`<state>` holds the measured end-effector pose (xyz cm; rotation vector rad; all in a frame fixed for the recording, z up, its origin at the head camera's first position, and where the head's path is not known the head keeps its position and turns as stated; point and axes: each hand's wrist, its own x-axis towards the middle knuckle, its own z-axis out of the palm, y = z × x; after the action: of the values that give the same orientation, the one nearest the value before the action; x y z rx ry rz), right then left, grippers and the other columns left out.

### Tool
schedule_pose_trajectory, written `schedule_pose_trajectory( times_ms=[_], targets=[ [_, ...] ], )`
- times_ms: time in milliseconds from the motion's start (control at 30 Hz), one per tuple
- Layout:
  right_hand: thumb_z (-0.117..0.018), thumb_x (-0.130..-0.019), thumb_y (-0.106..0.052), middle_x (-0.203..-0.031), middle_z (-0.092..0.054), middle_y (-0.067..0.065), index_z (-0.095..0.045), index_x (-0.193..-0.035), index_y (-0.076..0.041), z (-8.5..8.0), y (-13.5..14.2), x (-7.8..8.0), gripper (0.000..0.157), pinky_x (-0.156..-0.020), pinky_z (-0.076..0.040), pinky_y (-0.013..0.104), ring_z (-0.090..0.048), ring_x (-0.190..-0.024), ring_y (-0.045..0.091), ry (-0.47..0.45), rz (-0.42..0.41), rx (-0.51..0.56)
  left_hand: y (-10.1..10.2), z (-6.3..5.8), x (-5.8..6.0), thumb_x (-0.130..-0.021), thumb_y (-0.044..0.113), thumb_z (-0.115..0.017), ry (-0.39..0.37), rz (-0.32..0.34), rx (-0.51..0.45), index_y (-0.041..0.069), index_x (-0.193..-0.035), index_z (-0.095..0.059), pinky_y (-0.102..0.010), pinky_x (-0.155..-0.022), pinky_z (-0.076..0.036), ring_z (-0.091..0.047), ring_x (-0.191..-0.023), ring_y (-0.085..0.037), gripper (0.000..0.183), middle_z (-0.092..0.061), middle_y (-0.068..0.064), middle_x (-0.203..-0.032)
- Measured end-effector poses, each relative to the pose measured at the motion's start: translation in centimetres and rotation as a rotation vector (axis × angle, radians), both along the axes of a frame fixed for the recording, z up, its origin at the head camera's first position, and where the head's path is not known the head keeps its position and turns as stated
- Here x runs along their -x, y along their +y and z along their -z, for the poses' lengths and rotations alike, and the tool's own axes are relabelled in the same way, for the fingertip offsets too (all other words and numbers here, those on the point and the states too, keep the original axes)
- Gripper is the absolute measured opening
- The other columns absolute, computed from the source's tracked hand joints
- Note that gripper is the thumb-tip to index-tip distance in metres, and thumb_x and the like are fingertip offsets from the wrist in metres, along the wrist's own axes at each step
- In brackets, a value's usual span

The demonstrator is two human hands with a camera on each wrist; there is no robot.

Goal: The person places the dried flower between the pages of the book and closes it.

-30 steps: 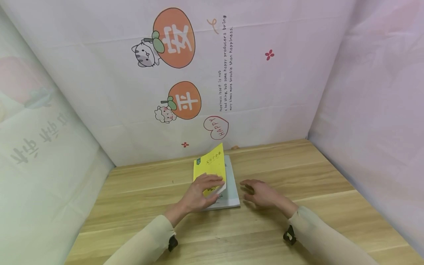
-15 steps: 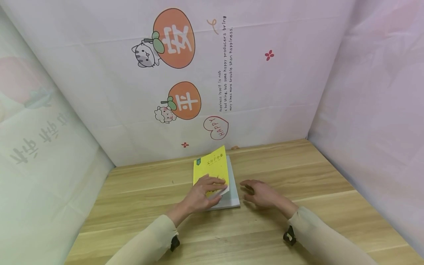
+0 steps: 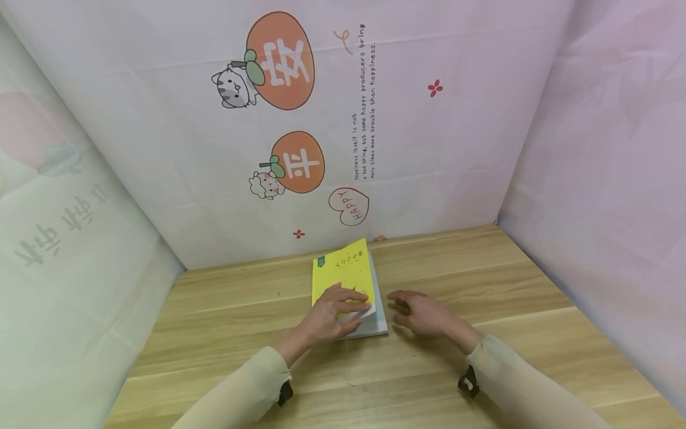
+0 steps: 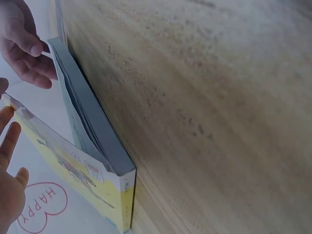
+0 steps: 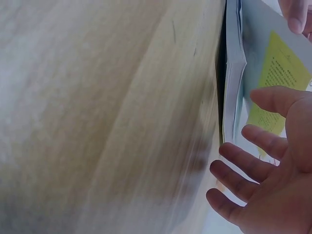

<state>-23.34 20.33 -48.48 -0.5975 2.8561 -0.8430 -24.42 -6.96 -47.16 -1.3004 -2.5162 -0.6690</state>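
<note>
A paperback book with a yellow cover lies near the back of the table. Its front cover stands partly lifted on the right, over a pale blue-grey first page. The left hand rests on the lower part of the cover, with fingers extended toward its free edge. In the left wrist view the book's spine faces the camera. The right hand lies on the table just right of the book, fingers spread and loosely bent, holding nothing. A yellow printed panel shows inside the cover in the right wrist view.
The wood-grain table meets a white cloth backdrop printed with cartoon fruit and lettering close behind the book. More cloth hangs at the left and right sides. Dark wrist mounts sit under both sleeves.
The front cover has swung down to the right, toward the pages, with the left hand moving along slightly. More of its printed title shows. The right hand has stayed in place.
</note>
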Motion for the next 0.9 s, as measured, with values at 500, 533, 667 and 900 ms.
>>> schedule_pose_trajectory(
  times_ms=[500,533,667,900],
  targets=[
    [-0.064,-0.097,-0.022,-0.132,-0.066,0.006,-0.058,-0.136,-0.013,-2.4,-1.3,-0.8,0.041,-0.104,-0.051,0.051,-0.062,-0.124,0.029,0.041,0.015,0.117,0.2,0.4,0.4,-0.088,0.026,-0.077,0.074,0.033,0.043,0.024,-0.114,-0.077,-0.055,-0.117,-0.038,-0.061,-0.121,-0.012,0.026,-0.07,0.008,-0.125],
    [-0.064,-0.097,-0.023,-0.13,-0.067,0.005,-0.059,-0.136,-0.014,-2.7,-1.5,-0.9,0.04,-0.104,-0.052,0.051,-0.062,-0.123,0.028,0.045,0.017,0.12,0.3,0.4,0.4,-0.088,0.026,-0.077,0.08,0.034,0.047,0.024,-0.113,-0.077,-0.055,-0.116,-0.039,-0.062,-0.12,-0.012,0.025,-0.071,0.008,-0.124],
    [-0.063,-0.097,-0.027,-0.126,-0.07,0.0,-0.062,-0.131,-0.019,-3.6,-2.3,-1.3,0.035,-0.1,-0.053,0.051,-0.064,-0.119,0.024,0.052,0.008,0.123,0.3,0.4,0.6,-0.088,0.027,-0.077,0.102,0.041,0.059,0.023,-0.11,-0.078,-0.056,-0.116,-0.039,-0.063,-0.119,-0.011,0.023,-0.071,0.008,-0.122],
    [-0.063,-0.097,-0.028,-0.118,-0.071,-0.003,-0.069,-0.117,-0.019,-3.4,-2.8,-1.4,0.023,-0.097,-0.055,0.048,-0.066,-0.112,0.021,0.089,-0.02,0.108,0.3,0.6,0.5,-0.089,0.028,-0.076,0.1,0.045,0.078,0.023,-0.111,-0.077,-0.054,-0.117,-0.038,-0.062,-0.119,-0.011,0.023,-0.071,0.009,-0.122]
  ],
)
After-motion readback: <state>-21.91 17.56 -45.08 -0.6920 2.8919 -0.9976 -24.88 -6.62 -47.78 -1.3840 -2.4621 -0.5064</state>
